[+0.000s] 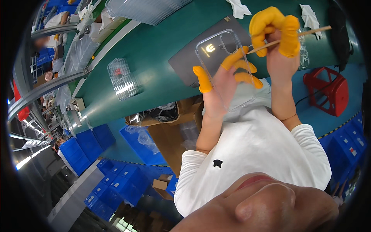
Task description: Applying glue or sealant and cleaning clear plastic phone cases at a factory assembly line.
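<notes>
Case (pixel 215 65) in my left hand (pixel 222 87), stick (pixel 311 31) in my right hand (pixel 279 42)

Closest to me, the case is up off the tabletop (pixel 154 48), above its near edge. My left hand is partly curled round it, thumb at one long edge and fingers at the other, probably so that the flat back is little touched. Yellow cots (pixel 290 36) cover fingers on both hands, I would guess to spare the plastic from prints. My right hand is closed on the thin stick, its tip brought to the case beside the camera opening; holding it pencil-fashion seems meant for fine control.

The case itself is colourless and see-through, with rounded corners, bright glints along its rim and a rounded opening near the top. My palm shows through it.

Just past it, a grey mat (pixel 185 58) lies on the green tabletop, perhaps as a dark backing. Below the edge stands an open carton (pixel 164 145); a red stool (pixel 328 91) is off to my right. Leftward lies a clear stack (pixel 123 79), apart from the mat. Farthest away are blue bins (pixel 83 149).
</notes>
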Tool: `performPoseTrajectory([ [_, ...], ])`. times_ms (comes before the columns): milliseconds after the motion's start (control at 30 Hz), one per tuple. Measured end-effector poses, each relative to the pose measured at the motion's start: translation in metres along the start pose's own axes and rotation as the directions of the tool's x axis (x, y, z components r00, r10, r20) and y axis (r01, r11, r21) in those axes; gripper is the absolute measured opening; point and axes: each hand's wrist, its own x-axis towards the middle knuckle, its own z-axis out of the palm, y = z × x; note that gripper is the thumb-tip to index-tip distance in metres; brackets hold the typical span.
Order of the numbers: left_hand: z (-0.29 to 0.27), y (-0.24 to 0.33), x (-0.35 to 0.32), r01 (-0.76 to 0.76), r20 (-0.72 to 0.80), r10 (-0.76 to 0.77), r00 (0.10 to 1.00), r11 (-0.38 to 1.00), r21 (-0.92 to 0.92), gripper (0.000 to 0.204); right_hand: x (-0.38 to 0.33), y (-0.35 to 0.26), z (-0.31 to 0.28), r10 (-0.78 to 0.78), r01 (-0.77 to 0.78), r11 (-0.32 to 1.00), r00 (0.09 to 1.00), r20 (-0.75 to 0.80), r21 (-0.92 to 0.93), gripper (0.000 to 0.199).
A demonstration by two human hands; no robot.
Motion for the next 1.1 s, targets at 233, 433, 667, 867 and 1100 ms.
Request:
performPoseTrajectory([
  [233,0.015,0.0,-0.002,-0.076,-0.08,0.094,0.992,0.976,0.203,0.107,0.007,0.012,0.026,-0.207,0.191,0.954,0.977,-0.045,-0.231,0.021],
  [433,0.005,-0.006,-0.004,-0.139,0.045,0.132,0.99,0.959,0.248,0.089,0.006,0.008,0.022,-0.259,0.252,0.876,0.965,0.039,-0.412,0.016],
  [667,0.009,-0.004,-0.005,-0.145,-0.016,0.161,0.987,0.92,0.363,0.09,0.004,0.018,0.021,-0.448,0.414,0.745,0.892,0.069,-0.522,0.019],
  [867,0.009,-0.002,-0.008,-0.144,0.021,0.15,0.988,0.893,0.427,0.085,0.0,0.021,0.018,-0.39,0.358,0.778,0.919,0.049,-0.517,0.019],
  [1100,0.014,-0.003,-0.003,-0.145,-0.141,0.204,0.969,0.927,0.347,0.099,0.001,0.02,0.021,-0.139,0.141,0.99,0.988,-0.061,0.018,0.025],
])
